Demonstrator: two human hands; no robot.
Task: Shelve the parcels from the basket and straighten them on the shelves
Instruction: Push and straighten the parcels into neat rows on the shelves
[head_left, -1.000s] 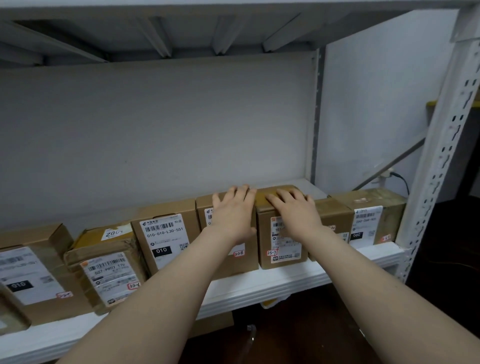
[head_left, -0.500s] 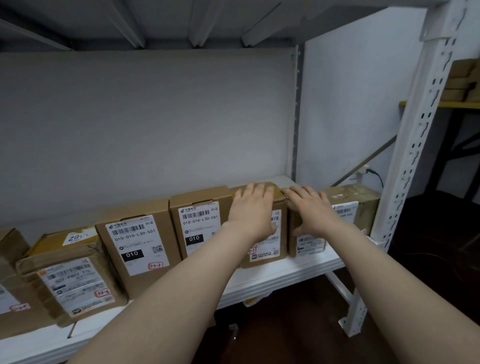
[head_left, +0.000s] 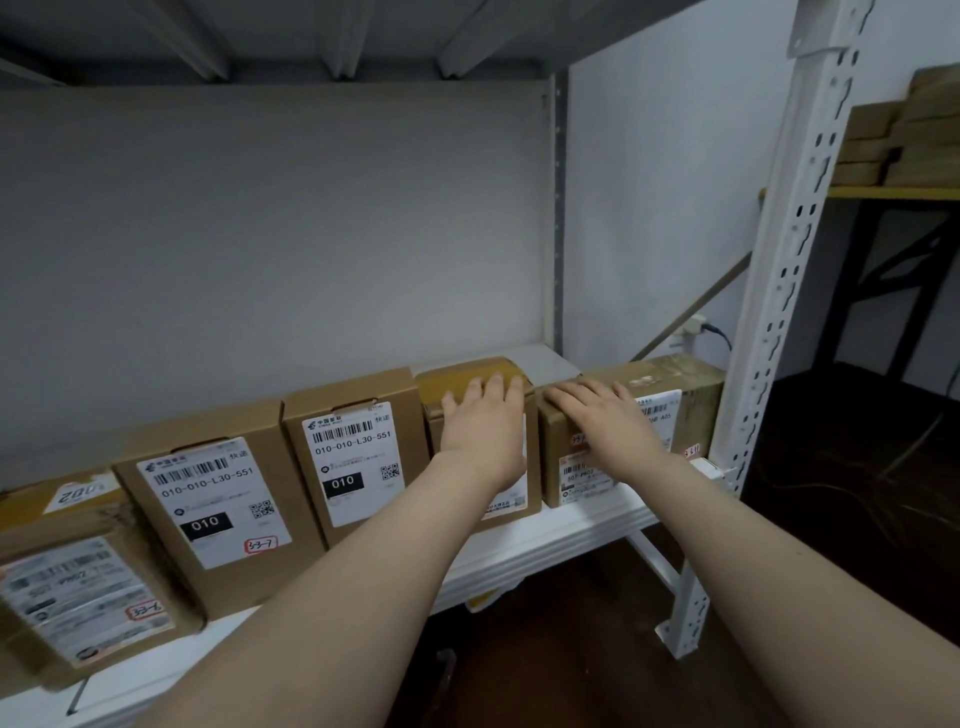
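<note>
— As the row stands, how much is done?
— Most parcels sit on the shelf (head_left: 545, 540). Far left, the crumpled parcel (head_left: 88, 597) looks crooked; the 010 parcels (head_left: 218, 514) look square. My left grip (head_left: 483, 431) lies flat, fingers straight, on the taped parcel (head_left: 467, 376); my right grip (head_left: 608, 421), equally flat, on the small parcel (head_left: 558, 441). Basket unseen.

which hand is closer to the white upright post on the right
Right. The right hand rests on a small box short of the post; the left hand rests on the next box further left.
</note>
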